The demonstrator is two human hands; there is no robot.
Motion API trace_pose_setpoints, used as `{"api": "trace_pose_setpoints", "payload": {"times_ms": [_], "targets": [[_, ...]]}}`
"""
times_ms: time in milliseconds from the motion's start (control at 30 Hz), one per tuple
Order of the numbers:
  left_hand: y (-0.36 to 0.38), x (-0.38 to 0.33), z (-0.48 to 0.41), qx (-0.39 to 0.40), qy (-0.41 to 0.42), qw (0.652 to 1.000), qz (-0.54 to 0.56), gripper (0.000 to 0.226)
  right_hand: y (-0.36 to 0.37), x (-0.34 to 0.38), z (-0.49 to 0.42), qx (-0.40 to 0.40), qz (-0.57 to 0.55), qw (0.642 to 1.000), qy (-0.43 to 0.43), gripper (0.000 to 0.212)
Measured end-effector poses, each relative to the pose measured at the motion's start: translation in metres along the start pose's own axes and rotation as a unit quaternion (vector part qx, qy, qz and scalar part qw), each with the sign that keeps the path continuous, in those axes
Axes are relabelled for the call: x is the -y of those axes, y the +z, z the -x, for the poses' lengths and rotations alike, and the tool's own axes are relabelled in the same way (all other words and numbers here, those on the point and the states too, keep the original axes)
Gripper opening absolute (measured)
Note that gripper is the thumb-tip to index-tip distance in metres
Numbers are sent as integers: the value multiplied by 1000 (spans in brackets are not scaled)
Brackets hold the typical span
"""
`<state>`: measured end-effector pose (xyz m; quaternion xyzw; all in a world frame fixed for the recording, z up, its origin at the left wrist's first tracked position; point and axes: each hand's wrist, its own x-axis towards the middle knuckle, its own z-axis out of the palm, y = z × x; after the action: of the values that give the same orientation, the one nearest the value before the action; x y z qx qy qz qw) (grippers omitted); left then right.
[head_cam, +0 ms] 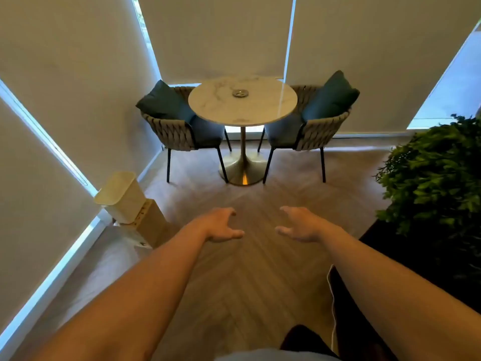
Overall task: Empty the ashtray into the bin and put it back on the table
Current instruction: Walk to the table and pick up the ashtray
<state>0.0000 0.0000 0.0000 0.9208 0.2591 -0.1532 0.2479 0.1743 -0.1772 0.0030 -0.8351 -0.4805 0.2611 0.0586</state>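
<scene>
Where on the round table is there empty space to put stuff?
Nearly everywhere. The round table holds only the small ashtray, sitting toward the back. The front, left and right parts of the marble top are bare. The two chairs crowd its sides.

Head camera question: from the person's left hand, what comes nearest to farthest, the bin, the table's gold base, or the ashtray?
1. Bin, on the floor to the left of the left hand.
2. Gold base, ahead on the floor.
3. Ashtray, farthest, on the tabletop.

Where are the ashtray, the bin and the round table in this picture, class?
ashtray point(240, 93): head view, its metal middle.
bin point(122, 201): head view, its pale side wall.
round table point(260, 108): head view, bare marble top.
</scene>
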Motion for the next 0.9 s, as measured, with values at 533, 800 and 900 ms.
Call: {"api": "trace_pose_setpoints", "payload": {"times_ms": [533, 800, 900], "targets": [[27, 35, -127, 135, -58, 989, 6, 81, 38, -68, -116, 137, -73, 987, 48, 81], [-10, 10, -223, 131, -63, 989, 36, 76, -5, -112, -200, 163, -82, 982, 51, 82], [-24, 8, -247, 129, -62, 989, 48, 75, -22, -122, -227, 160, -80, 983, 44, 82]]}}
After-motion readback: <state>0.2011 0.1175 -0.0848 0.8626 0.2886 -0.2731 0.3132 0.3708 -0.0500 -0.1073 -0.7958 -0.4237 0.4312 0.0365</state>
